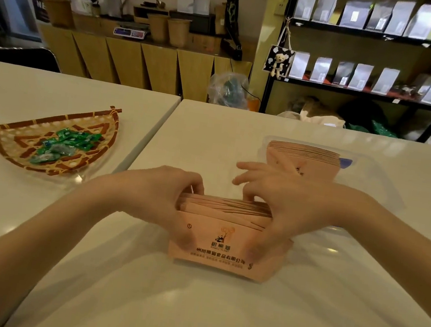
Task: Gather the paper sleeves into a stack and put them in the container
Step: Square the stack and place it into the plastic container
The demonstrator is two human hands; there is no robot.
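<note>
A stack of pink paper sleeves [223, 235] with a panda logo stands on edge on the white table [217, 313], squeezed between both hands. My left hand [161, 197] grips its left end, thumb on the front sleeve. My right hand [282, 207] holds the right end, fingers spread over the top edges. Behind them sits a clear plastic container [370, 177] with another stack of pink sleeves [304, 159] lying inside it.
A fan-shaped woven basket [16, 144] with green wrapped candies rests on the adjoining table to the left. A seam runs between the two tables. A wooden counter and black shelves of pouches stand beyond the table's far edge.
</note>
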